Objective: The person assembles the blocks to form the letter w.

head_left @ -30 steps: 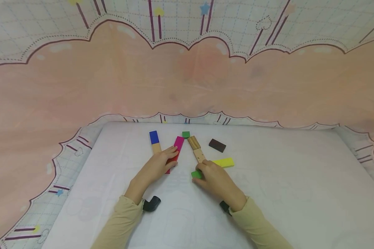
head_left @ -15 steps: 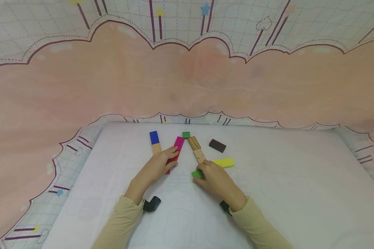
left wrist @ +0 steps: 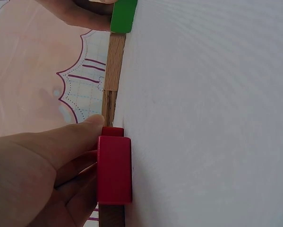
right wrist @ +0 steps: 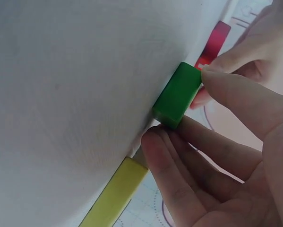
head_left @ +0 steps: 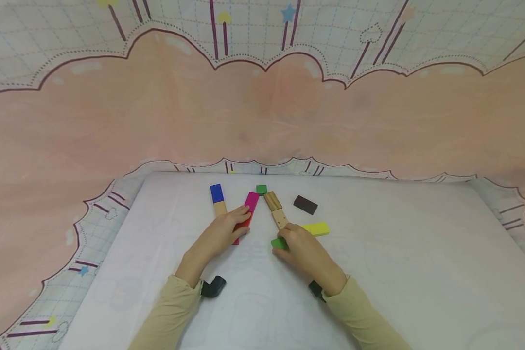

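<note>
My left hand point(head_left: 218, 232) lies across a slanting row of blocks. Its thumb and fingers hold the red block point(head_left: 245, 223), with a magenta block point(head_left: 251, 199) beyond and a crimson block point(left wrist: 115, 170) at the near end. Thumb and fingers of my right hand point(head_left: 304, 245) pinch a green block point(right wrist: 176, 94) at its ends, low over or on the table. Beside that hand, two wooden blocks point(head_left: 279, 218) form a second slanting row; a yellow block point(head_left: 317, 229) lies to its right. The right hand partly hides the green and yellow blocks.
Further left lie a blue block point(head_left: 216, 193) and a tan block point(head_left: 220, 208), end to end. A small green block point(head_left: 261, 189) sits between the tops of the slanting rows. A dark brown block point(head_left: 305, 204) lies to the right on the white tabletop point(head_left: 402, 272).
My right hand has shifted the green block slightly right and away from me, toward the wooden row. The left hand and the other blocks stay put.
</note>
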{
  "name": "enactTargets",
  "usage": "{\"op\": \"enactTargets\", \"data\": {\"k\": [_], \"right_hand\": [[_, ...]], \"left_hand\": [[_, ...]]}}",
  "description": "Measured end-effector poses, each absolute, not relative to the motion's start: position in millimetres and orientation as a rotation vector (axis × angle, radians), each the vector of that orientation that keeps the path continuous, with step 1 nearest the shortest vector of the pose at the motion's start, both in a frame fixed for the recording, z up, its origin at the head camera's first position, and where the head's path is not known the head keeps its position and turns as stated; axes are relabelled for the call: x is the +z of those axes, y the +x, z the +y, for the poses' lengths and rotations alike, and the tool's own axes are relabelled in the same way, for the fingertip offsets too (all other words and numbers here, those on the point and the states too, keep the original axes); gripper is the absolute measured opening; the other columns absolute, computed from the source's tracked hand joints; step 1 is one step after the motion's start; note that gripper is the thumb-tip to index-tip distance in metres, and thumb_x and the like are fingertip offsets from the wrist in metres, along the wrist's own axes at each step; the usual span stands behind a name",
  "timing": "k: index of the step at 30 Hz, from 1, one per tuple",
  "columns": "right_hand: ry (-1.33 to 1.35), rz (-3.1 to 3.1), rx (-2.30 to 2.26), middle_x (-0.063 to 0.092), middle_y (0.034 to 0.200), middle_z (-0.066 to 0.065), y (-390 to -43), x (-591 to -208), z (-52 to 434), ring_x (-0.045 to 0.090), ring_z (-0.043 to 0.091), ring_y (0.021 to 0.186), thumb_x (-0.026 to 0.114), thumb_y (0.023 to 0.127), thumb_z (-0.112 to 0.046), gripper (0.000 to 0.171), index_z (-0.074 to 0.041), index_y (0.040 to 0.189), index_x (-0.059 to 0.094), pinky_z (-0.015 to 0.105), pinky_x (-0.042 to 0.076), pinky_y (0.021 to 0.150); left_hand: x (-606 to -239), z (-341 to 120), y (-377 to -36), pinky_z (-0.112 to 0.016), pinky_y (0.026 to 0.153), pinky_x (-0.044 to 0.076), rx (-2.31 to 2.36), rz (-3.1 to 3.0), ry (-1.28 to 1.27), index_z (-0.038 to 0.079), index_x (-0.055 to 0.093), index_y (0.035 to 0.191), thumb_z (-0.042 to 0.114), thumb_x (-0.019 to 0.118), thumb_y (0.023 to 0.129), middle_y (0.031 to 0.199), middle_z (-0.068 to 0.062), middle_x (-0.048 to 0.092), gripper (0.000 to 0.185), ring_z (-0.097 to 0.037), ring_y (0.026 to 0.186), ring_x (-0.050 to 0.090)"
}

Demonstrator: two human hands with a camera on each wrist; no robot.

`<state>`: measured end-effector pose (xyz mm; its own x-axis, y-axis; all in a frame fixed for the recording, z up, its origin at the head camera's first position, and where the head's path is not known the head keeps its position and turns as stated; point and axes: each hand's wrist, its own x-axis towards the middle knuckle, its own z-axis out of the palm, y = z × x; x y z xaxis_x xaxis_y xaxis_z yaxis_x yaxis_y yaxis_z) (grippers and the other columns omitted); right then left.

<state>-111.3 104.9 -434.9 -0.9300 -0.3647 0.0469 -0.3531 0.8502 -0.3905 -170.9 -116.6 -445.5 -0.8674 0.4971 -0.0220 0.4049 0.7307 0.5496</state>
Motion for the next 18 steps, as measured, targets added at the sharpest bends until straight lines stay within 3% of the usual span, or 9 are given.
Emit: {"op": "enactTargets", "data": {"k": [18], "right_hand": [[-0.449, 2.970, -0.643, 0.069, 0.097, 0.009, -114.3, -433.9, 111.0, 0.056, 0.013, 0.077, 0.083, 0.081, -0.024, 0.037, 0.000, 0.107, 0.074, 0.026, 0.058, 0.074]], "left_hand": [[-445.9, -116.6, -171.2, -0.044, 0.114, 0.037, 0.810, 2.762, 0.721, 0.003, 0.056, 0.139, 0.019, 0.070, 0.094, 0.153, -0.011, 0.046, 0.050, -0.029, 0.144, 0.039]]}}
